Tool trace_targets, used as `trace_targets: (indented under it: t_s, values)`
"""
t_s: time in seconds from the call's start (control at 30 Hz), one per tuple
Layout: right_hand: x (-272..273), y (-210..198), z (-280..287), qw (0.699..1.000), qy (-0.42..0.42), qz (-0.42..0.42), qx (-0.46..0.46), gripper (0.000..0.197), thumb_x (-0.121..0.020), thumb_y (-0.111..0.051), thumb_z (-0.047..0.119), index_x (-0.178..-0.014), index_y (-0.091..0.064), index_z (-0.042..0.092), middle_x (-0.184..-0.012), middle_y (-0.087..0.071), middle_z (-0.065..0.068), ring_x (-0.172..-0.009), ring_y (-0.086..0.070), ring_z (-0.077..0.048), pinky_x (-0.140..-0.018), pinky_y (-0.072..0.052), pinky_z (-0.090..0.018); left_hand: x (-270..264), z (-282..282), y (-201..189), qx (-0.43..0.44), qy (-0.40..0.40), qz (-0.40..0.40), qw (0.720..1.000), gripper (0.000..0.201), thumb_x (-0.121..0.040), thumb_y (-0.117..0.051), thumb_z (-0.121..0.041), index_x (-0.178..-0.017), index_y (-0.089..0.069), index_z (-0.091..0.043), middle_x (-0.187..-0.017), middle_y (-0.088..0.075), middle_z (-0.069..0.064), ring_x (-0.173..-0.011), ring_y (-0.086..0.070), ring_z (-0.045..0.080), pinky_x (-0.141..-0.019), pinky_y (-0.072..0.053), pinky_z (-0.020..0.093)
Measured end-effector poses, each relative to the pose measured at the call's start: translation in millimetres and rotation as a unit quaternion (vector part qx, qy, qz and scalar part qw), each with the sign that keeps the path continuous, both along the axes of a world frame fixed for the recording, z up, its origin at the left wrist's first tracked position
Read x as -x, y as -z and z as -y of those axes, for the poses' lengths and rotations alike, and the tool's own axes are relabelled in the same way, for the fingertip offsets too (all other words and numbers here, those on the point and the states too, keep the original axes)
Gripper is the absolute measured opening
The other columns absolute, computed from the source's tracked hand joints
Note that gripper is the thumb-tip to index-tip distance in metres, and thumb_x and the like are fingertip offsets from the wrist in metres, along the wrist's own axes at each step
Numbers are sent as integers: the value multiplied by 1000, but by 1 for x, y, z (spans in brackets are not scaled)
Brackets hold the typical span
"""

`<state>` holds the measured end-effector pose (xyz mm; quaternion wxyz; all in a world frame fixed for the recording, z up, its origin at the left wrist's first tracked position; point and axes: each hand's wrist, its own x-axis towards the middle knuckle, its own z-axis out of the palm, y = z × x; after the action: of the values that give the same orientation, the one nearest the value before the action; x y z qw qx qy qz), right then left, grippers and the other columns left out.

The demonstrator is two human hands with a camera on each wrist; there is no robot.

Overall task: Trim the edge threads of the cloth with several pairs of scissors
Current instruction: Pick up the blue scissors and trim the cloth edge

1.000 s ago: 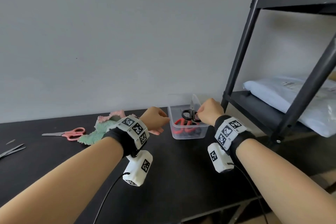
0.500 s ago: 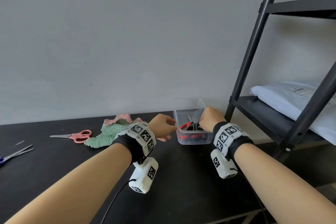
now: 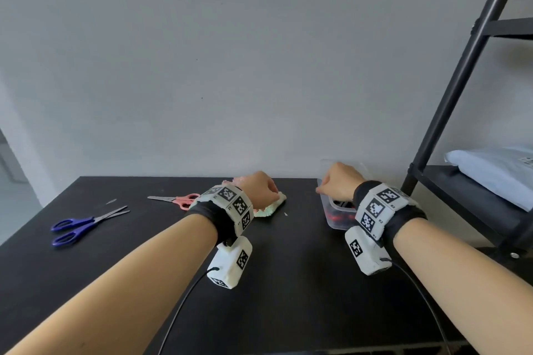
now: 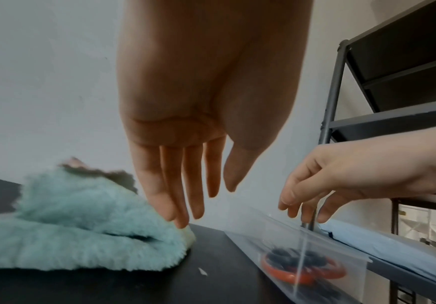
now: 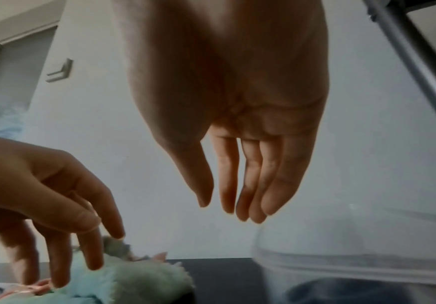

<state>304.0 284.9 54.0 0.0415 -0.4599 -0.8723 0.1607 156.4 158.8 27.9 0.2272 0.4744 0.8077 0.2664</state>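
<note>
Left hand (image 3: 261, 186) has swung away from the clear plastic tub (image 3: 334, 219) and its straight fingers (image 4: 177, 216) now touch the fluffy mint-green cloth (image 4: 81, 232), centre of the head view, gripping nothing. Right hand (image 3: 339, 181) has let the black-handled scissors drop back; its relaxed fingers hang empty over the tub at centre right. That pair looks finished. Purple-handled scissors (image 3: 83, 226) and pink-handled scissors (image 3: 180, 200) lie at left.
</note>
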Motion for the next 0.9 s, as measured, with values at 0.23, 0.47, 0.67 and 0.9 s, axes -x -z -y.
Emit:
trace_targets:
  t_s: [0.23, 0.47, 0.67, 0.9]
  values:
    - [78, -3, 68, 994, -105, -14, 14, 22, -85, -65, 28, -78, -64, 7, -76, -61, -7, -74, -56, -24, -58, -40, -26, 54, 67, -11, -21, -56, -4, 998, 22, -88, -54, -11, -101, -68, 0, -90, -71, 15, -71, -64, 22, -69, -57, 34]
    - [160, 5, 133, 982, -189, -5, 24, 23, -85, -66, 26, -83, -70, 3, -80, -66, -8, -80, -62, -26, -65, -45, -26, 122, 154, -4, -7, -132, -49, 990, 18, -84, -55, -12, -90, -72, -8, -87, -73, 15, -80, -70, 32, -73, -60, 41]
    - [213, 18, 184, 969, -244, 1, 27, 24, -85, -64, 23, -74, -69, 2, -69, -60, -9, -63, -53, -23, -60, -39, -26, 172, 223, 3, 16, -204, -70, 976, 18, -82, -56, -9, -88, -74, -6, -78, -71, 11, -71, -66, 24, -71, -58, 36]
    - [266, 31, 225, 949, -312, -8, 38, 18, -84, -69, 22, -95, -74, 8, -98, -72, -7, -91, -65, -23, -77, -50, -28, 217, 270, 11, 96, -234, -87, 964, 18, -87, -61, -11, -99, -72, -4, -72, -61, 3, -66, -56, 17, -56, -47, 22]
